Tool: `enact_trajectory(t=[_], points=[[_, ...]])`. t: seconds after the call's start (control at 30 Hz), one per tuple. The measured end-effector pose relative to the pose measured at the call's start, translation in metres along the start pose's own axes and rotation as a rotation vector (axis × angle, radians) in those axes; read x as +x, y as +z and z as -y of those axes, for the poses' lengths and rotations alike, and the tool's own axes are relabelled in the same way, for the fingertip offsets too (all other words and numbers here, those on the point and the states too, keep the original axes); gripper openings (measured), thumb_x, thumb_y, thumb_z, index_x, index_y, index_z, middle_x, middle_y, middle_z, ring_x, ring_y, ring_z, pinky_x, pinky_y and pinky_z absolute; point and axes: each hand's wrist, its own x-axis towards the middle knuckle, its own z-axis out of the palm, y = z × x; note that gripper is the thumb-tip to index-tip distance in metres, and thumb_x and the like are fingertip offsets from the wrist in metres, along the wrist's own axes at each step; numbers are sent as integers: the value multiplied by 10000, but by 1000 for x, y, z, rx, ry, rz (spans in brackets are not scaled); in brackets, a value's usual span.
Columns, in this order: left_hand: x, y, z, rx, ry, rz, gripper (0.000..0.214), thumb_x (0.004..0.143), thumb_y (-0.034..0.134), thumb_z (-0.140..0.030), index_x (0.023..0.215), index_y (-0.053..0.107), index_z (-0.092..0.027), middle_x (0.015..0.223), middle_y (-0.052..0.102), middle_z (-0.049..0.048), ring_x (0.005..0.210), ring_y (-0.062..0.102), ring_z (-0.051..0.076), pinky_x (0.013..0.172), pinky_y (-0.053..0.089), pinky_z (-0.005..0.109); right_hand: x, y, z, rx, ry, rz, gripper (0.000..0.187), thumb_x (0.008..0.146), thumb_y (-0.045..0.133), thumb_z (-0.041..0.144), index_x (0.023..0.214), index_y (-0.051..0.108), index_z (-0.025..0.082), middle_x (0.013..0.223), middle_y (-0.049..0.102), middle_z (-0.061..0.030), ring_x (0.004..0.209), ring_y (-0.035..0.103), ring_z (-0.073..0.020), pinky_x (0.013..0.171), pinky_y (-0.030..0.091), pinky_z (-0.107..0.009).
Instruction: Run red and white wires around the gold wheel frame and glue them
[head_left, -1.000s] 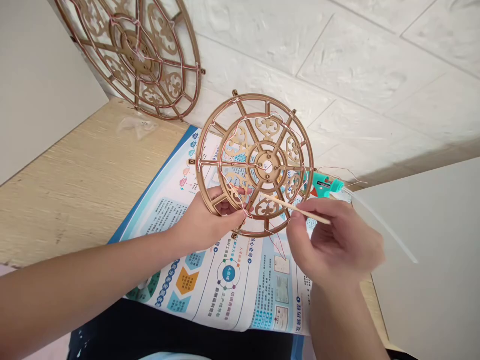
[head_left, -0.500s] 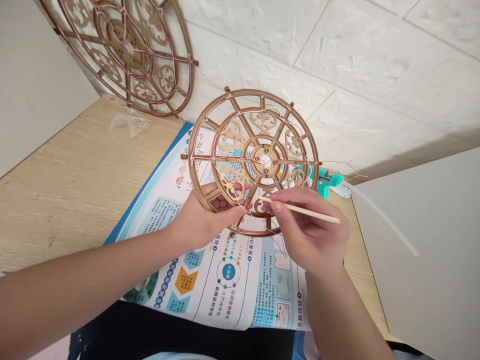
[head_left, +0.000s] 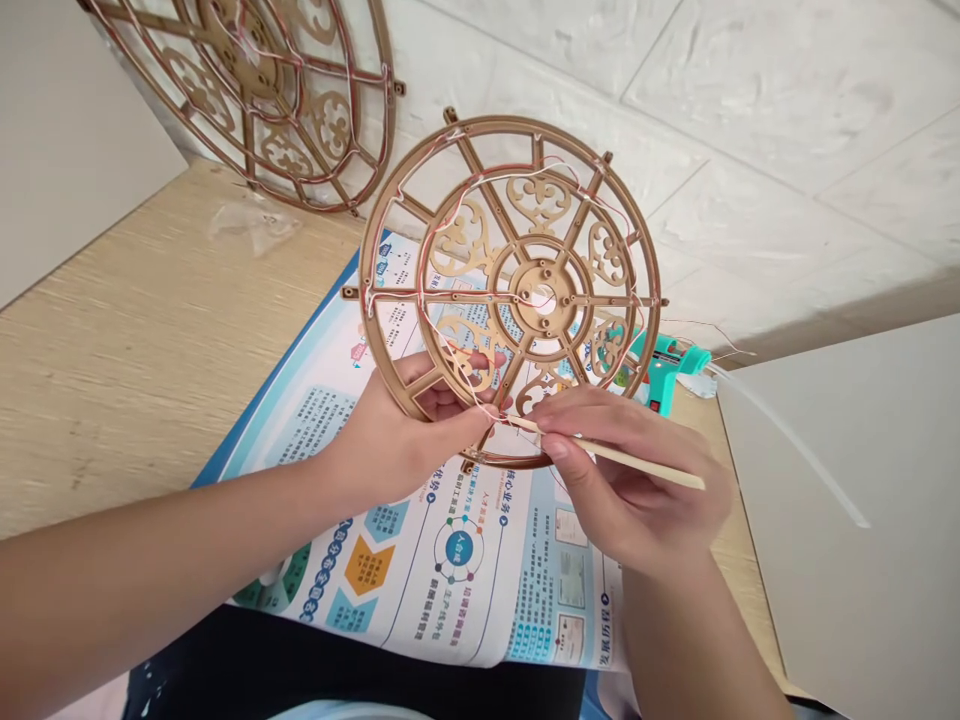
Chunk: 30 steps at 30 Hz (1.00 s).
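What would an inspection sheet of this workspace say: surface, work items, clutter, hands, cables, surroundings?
Surface: pale wood-grain tabletop, partly under a blue-and-white printed sheet.
Work items: round bronze-coloured openwork frame, held up; thin pale wooden stick, tip near the frame's lower part.
Clutter: crumpled clear plastic; turquoise glue gun, long translucent rod at its rear.
Hands: left hand grips the frame's lower left; right hand holds the stick.
Cables: thin red and white wires along the frame.
Surroundings: white brick-patterned wall, second bronze-coloured frame leaning there; pale panels either side.
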Motion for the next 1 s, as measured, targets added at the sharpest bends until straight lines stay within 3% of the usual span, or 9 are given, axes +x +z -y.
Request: enact_trajectory(t=[0.23, 0.67, 1.0], points=[[-1, 0, 3, -8, 58, 54, 220, 700, 778, -40, 834, 719, -205, 765, 782, -77, 762, 763, 98, 695, 611, 153, -1, -1, 0, 10, 2, 23, 239, 844, 717, -46, 991, 735, 141, 855, 744, -66, 790, 710, -175, 692, 612, -341], [1, -2, 6, -15, 28, 69, 169, 713, 795, -161, 847, 700, -199, 790, 759, -13, 772, 741, 161, 696, 623, 257, 0, 1, 0, 1, -45, 21, 237, 859, 687, -53, 1007, 724, 128, 842, 724, -79, 766, 679, -180, 629, 594, -342], [1, -3, 8, 10, 16, 70, 113, 756, 793, -196, 816, 700, -221, 783, 748, -27, 773, 733, 163, 697, 615, 258, -2, 1, 0, -45, -106, 47, 205, 864, 673, -67, 1000, 702, 83, 866, 701, -109, 796, 666, -191, 629, 593, -336]])
